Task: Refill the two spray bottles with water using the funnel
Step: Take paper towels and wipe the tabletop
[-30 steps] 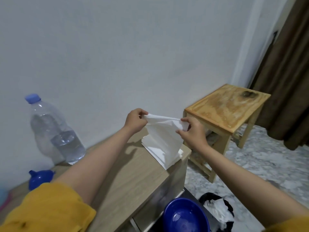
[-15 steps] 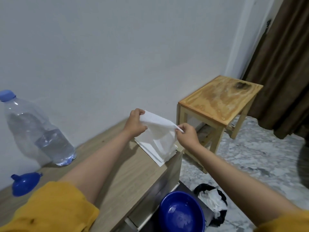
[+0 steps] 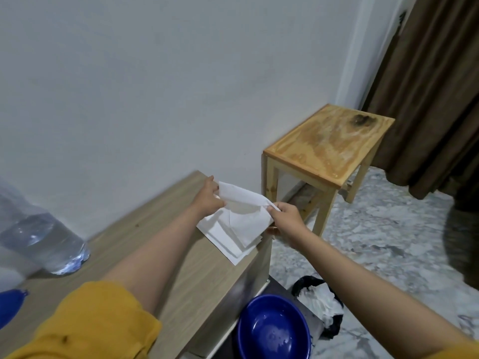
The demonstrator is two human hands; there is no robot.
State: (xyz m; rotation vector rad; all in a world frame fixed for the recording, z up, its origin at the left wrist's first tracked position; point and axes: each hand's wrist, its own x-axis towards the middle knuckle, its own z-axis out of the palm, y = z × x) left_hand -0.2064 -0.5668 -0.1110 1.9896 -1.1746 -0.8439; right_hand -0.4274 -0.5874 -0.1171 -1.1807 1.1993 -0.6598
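Blue plastic funnel [image 3: 10, 307] (only partly in view) lies at the left end of the pale wooden counter [image 3: 166, 275], beside the clear plastic water bottle [image 3: 39, 242]. Farther right, left hand [image 3: 207, 200] and right hand [image 3: 287, 221] each have fingers pinched on the top white paper napkin [image 3: 243, 203] above its stack [image 3: 228, 237].

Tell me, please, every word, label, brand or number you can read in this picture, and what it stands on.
No readable text appears anywhere in this view.
Water bottle: clear plastic, blurred, no label legible.
White paper sheets held by the left hand and the right hand: blank as far as can be seen.
Blue bowl, wooden stool and blue funnel: no markings visible.
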